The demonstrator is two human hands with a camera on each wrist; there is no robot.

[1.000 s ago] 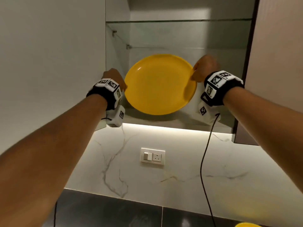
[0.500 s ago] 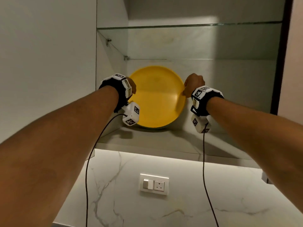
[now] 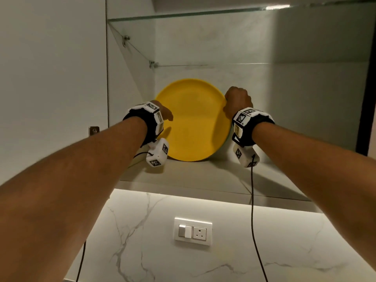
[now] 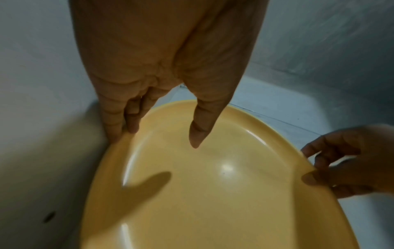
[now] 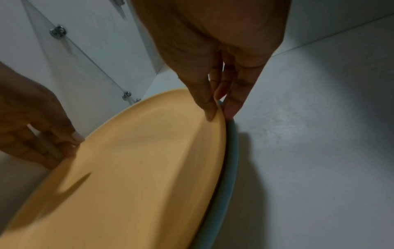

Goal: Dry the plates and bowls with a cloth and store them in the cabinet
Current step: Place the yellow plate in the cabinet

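A yellow plate point(image 3: 193, 123) point(image 4: 213, 193) point(image 5: 138, 168) stands on its edge on the cabinet's bottom shelf point(image 3: 203, 174), leaning back against a grey-teal plate point(image 5: 231, 160) at the rear wall. My right hand point(image 3: 238, 100) point(image 5: 219, 116) pinches the yellow plate's upper right rim, thumb in front and fingers behind. My left hand point(image 3: 164, 115) point(image 4: 157, 139) has straight fingers touching the left rim. Its thumb point(image 4: 196, 134) hovers off the plate's face and casts a shadow on it.
A glass shelf point(image 3: 223, 15) spans the cabinet above the plate. The cabinet's left wall point(image 3: 130, 98) is close beside my left hand. To the right of the plates the shelf floor is bare. Below are a marble backsplash and a switch socket point(image 3: 192, 231).
The plate has gone from held in the air at the cabinet front to standing on the shelf floor at the back. Both hands moved inward with it. The left thumb has lifted off.
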